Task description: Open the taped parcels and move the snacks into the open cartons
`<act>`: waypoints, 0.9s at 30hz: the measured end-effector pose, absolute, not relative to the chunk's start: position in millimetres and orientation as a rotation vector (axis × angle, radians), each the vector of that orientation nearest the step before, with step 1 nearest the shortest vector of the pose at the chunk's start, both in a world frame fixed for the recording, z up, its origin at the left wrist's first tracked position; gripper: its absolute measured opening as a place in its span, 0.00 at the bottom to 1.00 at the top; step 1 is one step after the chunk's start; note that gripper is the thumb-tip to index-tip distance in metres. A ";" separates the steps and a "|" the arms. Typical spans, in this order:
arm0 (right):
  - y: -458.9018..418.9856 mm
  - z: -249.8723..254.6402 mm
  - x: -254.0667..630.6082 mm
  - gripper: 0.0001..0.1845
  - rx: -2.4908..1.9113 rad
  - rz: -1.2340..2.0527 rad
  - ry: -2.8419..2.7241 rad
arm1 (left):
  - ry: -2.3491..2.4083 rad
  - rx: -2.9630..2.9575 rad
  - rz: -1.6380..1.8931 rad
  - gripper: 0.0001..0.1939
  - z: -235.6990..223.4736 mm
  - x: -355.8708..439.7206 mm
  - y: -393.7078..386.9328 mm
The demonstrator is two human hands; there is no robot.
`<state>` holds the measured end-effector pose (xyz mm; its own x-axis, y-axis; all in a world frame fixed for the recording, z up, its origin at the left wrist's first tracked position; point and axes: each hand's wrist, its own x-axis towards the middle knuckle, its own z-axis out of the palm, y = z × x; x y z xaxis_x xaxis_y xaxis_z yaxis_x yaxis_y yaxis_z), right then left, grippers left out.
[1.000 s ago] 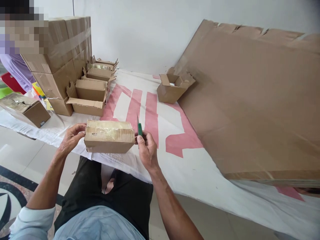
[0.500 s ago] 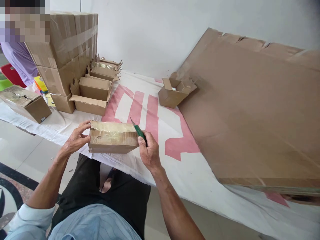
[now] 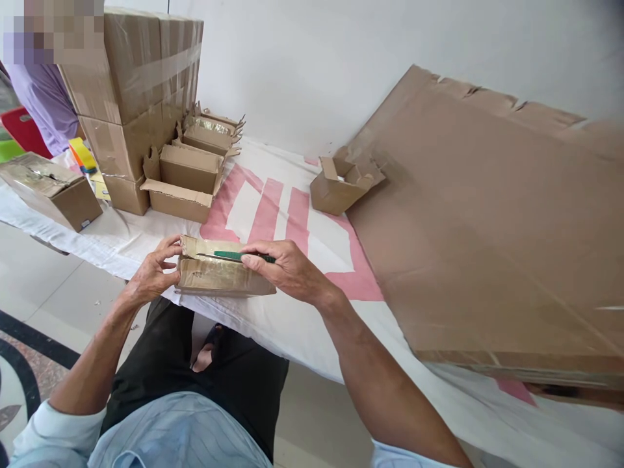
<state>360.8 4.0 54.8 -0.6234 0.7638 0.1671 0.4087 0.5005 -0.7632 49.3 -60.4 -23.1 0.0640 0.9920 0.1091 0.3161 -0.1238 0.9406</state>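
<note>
In front of me a taped cardboard box (image 3: 219,276) lies at the near edge of the cloth-covered table. My left hand (image 3: 156,270) grips its left end, fingers bent around the corner. A green utility knife (image 3: 229,255) is held in my right hand (image 3: 290,266), with the fingers closed on the handle. The blade points left and lies along the seam in the box's top, near its left end. My right hand covers the box's upper right part.
Open cardboard boxes (image 3: 182,182) stand at the left beside a tall stack of taped boxes (image 3: 131,84). A closed box (image 3: 53,188) sits farther left. A small open box (image 3: 336,185) leans near a large cardboard sheet (image 3: 487,227) on the right. A person in a purple sleeve (image 3: 41,97) is behind the stack.
My right hand has moved from the box's right end over its top. The knife has swung from pointing up to lying flat along the seam. My left hand keeps its hold.
</note>
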 end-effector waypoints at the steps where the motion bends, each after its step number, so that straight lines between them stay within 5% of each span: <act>1: 5.7 58.4 359.9 0.16 -0.967 0.958 -2.273 | 1.353 1.562 1.088 0.25 -22.7 49.5 -60.6; 27: 15.3 95.0 338.5 0.18 -0.974 0.775 -2.581 | 1.388 1.617 1.077 0.33 -26.4 47.2 -56.4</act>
